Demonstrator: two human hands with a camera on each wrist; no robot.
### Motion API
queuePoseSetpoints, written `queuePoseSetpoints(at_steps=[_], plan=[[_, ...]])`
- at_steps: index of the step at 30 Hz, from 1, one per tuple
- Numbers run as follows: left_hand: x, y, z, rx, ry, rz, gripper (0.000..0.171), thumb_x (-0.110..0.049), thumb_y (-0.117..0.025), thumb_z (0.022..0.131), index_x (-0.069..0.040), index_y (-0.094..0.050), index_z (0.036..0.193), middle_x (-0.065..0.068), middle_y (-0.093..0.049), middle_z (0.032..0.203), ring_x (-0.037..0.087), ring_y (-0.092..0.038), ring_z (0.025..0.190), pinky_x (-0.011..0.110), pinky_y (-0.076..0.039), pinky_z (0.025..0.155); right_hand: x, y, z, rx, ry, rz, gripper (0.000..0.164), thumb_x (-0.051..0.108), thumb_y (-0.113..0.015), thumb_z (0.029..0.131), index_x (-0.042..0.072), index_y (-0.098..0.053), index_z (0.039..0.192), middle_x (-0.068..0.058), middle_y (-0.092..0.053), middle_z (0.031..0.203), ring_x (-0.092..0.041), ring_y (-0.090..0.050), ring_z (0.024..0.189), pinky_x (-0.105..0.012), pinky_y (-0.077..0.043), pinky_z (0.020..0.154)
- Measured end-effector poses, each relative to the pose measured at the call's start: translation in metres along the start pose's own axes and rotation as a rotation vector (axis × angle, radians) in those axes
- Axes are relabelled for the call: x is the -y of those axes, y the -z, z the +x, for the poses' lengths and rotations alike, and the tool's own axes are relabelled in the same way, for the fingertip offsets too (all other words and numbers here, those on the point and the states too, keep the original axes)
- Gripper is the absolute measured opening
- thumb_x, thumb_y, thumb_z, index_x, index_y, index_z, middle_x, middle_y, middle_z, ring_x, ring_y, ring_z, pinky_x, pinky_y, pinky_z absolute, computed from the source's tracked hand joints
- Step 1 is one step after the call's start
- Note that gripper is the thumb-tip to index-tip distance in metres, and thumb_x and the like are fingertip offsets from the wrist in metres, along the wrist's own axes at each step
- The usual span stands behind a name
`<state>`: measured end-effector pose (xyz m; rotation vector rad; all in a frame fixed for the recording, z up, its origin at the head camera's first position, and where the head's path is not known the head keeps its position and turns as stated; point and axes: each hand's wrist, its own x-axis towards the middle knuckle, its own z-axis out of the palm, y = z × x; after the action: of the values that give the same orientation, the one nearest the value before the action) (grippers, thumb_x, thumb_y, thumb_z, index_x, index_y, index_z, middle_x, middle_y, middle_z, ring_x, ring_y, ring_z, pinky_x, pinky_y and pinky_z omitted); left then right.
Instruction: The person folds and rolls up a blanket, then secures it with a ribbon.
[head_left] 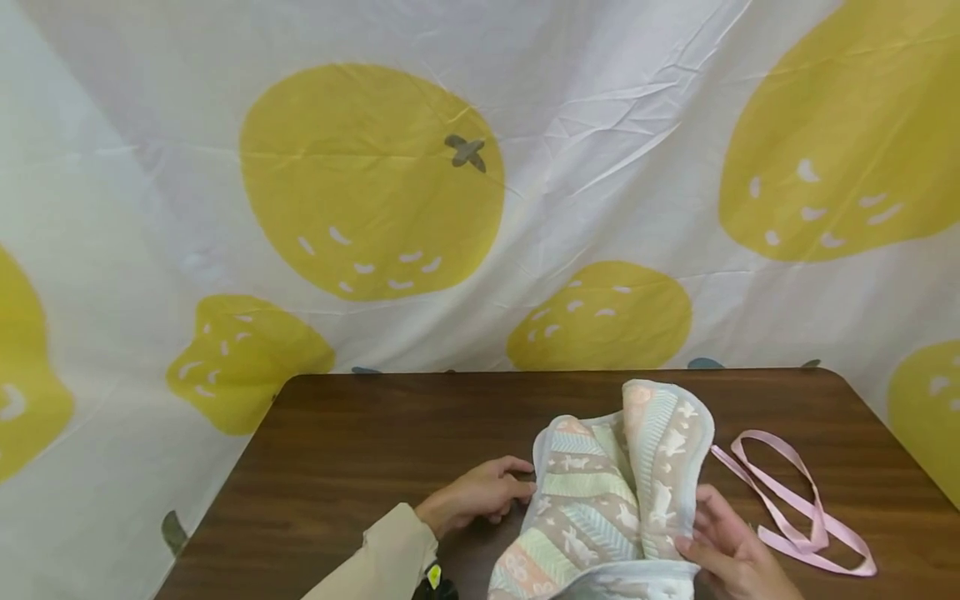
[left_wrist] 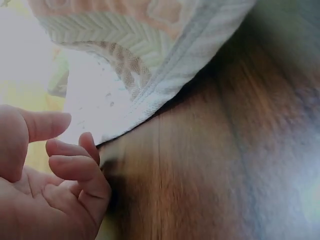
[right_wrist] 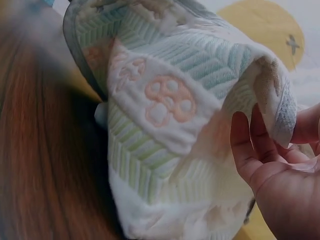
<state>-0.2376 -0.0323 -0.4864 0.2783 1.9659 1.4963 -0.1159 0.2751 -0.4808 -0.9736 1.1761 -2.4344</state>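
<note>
A soft quilted cloth point(head_left: 581, 492) with pastel stripes, animal figures and a pale bound edge stands partly raised and folded over the table. My right hand point(head_left: 735, 546) pinches its right edge between thumb and fingers; in the right wrist view the fingers point(right_wrist: 245, 145) lie against the folded border. On the other side, my left hand point(head_left: 483, 492) is beside the cloth's left edge with its fingers loosely bent. The left wrist view has the thumb and fingers of the left hand point(left_wrist: 60, 185) apart, with no cloth between them. The cloth's lower part runs out of the head view.
A pink ribbon point(head_left: 806, 546) lies in loops on the brown wooden table point(head_left: 360, 442), right of the cloth. Behind the table's far edge hangs a white curtain point(head_left: 600, 183) printed with yellow fruit. A small dark object point(head_left: 435, 586) shows by the left sleeve.
</note>
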Motion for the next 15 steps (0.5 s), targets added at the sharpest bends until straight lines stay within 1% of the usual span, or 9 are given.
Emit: queuePoseSetpoints(at_steps=[3,6,9,12,15], plan=[[0.0,-0.003,0.004,-0.02,0.009,0.009,0.038,-0.021,-0.064,0.095,-0.005,-0.055,0.128,0.005,-0.062,0.082,0.009,-0.032,0.046,0.022,-0.031,0.045,0.0,0.008,-0.008,0.014,0.008,0.015,0.063,-0.026,-0.02,0.093,0.009,-0.029,0.145,-0.011,-0.053,0.139,-0.022,-0.056,0.124,-0.035,-0.051,0.096],[-0.002,-0.008,0.006,-0.05,0.017,0.063,0.03,-0.021,-0.067,0.093,-0.006,-0.062,0.118,0.001,-0.056,0.074,0.008,-0.032,0.046,0.022,-0.031,0.044,0.001,0.017,-0.016,0.031,0.004,0.039,0.07,-0.026,-0.019,0.093,0.013,-0.024,0.151,-0.01,-0.051,0.144,-0.022,-0.053,0.128,-0.036,-0.049,0.099],[-0.004,-0.012,0.006,-0.083,0.022,0.115,0.02,-0.021,-0.071,0.09,-0.008,-0.067,0.105,-0.003,-0.048,0.066,0.008,-0.035,0.048,0.022,-0.032,0.044,0.001,0.026,-0.025,0.041,-0.014,0.029,0.071,-0.024,-0.018,0.094,0.017,-0.023,0.152,-0.008,-0.051,0.144,-0.021,-0.053,0.128,-0.036,-0.049,0.1],[-0.004,-0.015,0.007,-0.117,-0.004,0.144,0.014,-0.018,-0.074,0.088,-0.009,-0.067,0.095,-0.004,-0.045,0.063,0.009,-0.038,0.05,0.022,-0.033,0.045,0.001,0.033,-0.032,0.034,-0.038,0.005,0.069,-0.023,-0.019,0.095,0.018,-0.026,0.15,-0.006,-0.052,0.141,-0.02,-0.055,0.125,-0.036,-0.05,0.098],[-0.004,-0.016,0.005,-0.147,-0.07,0.172,0.013,-0.015,-0.074,0.087,-0.008,-0.064,0.091,-0.004,-0.051,0.069,0.01,-0.044,0.058,0.024,-0.037,0.05,0.001,0.038,-0.036,0.023,-0.027,-0.03,0.066,-0.024,-0.02,0.094,0.015,-0.029,0.146,-0.007,-0.055,0.138,-0.02,-0.057,0.122,-0.035,-0.051,0.096]])
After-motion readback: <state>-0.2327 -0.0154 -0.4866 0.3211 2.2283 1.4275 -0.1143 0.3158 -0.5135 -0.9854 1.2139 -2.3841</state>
